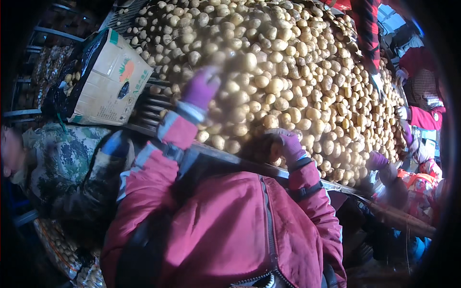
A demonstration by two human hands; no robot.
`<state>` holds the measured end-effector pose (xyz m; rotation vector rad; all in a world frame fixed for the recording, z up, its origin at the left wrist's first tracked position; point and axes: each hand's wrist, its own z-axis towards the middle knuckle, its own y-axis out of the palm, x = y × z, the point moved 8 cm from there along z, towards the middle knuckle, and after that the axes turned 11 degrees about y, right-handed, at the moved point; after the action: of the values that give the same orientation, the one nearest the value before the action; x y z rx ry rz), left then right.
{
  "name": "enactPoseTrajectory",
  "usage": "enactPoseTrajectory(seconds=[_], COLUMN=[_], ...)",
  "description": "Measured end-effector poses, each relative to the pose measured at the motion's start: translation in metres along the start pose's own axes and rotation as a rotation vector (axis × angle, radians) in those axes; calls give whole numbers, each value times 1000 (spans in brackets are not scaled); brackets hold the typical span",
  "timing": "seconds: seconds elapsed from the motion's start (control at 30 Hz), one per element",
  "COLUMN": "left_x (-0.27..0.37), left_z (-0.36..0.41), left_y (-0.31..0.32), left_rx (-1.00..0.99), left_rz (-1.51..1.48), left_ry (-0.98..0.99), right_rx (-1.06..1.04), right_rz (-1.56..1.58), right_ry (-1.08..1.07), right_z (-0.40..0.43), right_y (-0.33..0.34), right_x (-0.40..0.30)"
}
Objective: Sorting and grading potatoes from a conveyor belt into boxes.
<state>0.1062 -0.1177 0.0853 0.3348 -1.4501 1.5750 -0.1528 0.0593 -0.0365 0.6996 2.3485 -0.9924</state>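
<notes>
A broad heap of potatoes lies before me on a sorting table with metal bars. My left hand, in a purple glove, is over the heap's left part and blurred by motion. Pale, blurred potatoes are just beyond its fingers; whether it holds one is unclear. Close to the table's near edge is my right hand, also gloved in purple, with its fingers bent downward. A shaded, brownish potato appears below those fingers, but I cannot tell whether they grip it.
At left, a cardboard box lined with black plastic holds some potatoes. Bare metal bars show beside it. A person in camouflage is at my left. Other people's gloved hands work along the right side. A metal rim borders the near side.
</notes>
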Motion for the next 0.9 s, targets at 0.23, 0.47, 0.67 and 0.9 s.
enactPoseTrajectory(seconds=[0.23,0.47,0.67,0.9], left_x=[-36,70,102,99], left_z=[76,-23,-60,-39], left_y=[11,81,186,182], left_rx=[-52,-206,-498,-566], left_rz=[226,-299,122,-769], left_ry=[166,315,548,-219], right_rx=[73,328,438,214], right_rz=[357,637,324,1433], right_ry=[0,-268,-149,63], right_z=[2,-59,-89,-122], right_y=[11,-18,-23,1], right_x=[23,13,32,48])
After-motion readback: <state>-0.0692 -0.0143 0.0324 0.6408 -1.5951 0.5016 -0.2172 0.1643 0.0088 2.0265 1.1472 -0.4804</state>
